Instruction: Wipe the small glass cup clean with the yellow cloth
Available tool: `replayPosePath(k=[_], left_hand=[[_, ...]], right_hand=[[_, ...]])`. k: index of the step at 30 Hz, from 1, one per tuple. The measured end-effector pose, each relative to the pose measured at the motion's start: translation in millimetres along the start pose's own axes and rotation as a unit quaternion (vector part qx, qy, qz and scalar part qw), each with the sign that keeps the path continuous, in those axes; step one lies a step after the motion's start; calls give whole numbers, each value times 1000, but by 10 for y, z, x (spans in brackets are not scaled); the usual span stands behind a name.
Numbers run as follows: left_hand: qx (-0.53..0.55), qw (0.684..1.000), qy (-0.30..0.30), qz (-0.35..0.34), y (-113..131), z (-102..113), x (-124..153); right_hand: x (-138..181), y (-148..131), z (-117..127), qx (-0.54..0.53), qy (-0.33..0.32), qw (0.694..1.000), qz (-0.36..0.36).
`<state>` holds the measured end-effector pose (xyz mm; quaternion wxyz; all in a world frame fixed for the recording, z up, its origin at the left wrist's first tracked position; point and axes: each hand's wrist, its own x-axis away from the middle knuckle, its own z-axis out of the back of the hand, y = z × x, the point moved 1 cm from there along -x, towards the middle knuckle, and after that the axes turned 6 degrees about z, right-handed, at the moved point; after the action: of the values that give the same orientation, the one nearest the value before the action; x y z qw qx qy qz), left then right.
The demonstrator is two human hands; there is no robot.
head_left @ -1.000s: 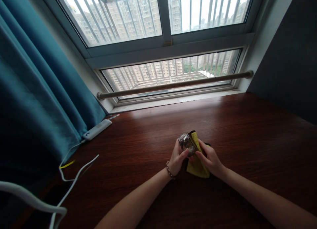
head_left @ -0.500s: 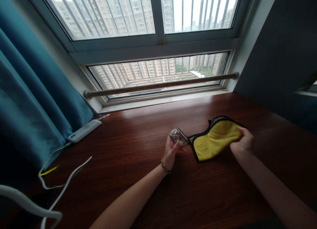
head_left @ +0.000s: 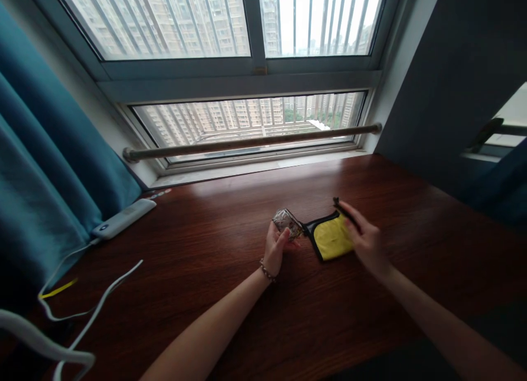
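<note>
My left hand [head_left: 275, 250], with a beaded bracelet at the wrist, is closed around a small clear, shiny object [head_left: 287, 223] whose kind I cannot make out. Just right of it lies a yellow cloth [head_left: 331, 238] with black edging and a grey-black reverse side. My right hand [head_left: 366, 241] is closed on the cloth's right part, folding it over toward the left; the fingers cover much of that end. A dark edge of the cloth sticks up above the right fingertips. The cloth's left end touches or nearly touches the clear object.
Both hands are above a dark red-brown wooden surface [head_left: 197, 238]. A white power strip [head_left: 125, 218] lies at the left by the blue curtain [head_left: 53, 134], with white cables [head_left: 102, 309] in front. A rail [head_left: 255, 144] crosses the window behind.
My right hand has moved left and brought the cloth's right end over, so less yellow shows. My left hand keeps its hold on the clear object. The view has shifted slightly.
</note>
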<state>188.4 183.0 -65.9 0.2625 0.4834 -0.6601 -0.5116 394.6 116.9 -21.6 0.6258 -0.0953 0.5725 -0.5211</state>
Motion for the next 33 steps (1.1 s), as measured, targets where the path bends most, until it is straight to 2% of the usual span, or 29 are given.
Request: replayPosePath(k=[1,2,3,5,9,13,16,19,24,26,28,29,31,33], left_hand=[[1,1000,2,-2,2,-2,0],[1,1000,4,-4,3,-2,1],[2,1000,3,-6,4,-2,2],[1,1000,-2,-9,4,2,3],[-2,1000,-14,-9,-5,8,1],[-3,1000,-14,3,-16,11,-1],[-2,1000,-11,14,-15,12,6],[-3,1000,-8,22,-3,8,16],[-5,1000,-3,25,18,-8,26],[-6,1000,-2,24,21,-13,29],[-7,1000,-3,23,22,-15,30],[-7,1000,-5,23,21,-15,30],[-7,1000,-7,21,17,-12,27],[-7,1000,-7,15,12,-6,25]], right_hand=[[104,-54,-147,55,-98,991,74],[209,-71,-277,99,-183,969,131],[302,-57,-379,132,-234,951,154],[425,12,-493,174,-272,932,161],[449,70,-459,201,-276,925,169],[387,-7,-324,247,-304,896,209],[367,-47,-226,262,-303,888,225],[397,-50,-157,261,-314,885,222],[383,-96,-81,253,-372,872,194],[265,-131,-43,235,-344,891,179],[126,-130,-31,242,-283,911,179],[73,-104,-47,266,-259,911,180],[34,2,-124,347,-241,891,164],[83,153,-232,423,-257,860,121]])
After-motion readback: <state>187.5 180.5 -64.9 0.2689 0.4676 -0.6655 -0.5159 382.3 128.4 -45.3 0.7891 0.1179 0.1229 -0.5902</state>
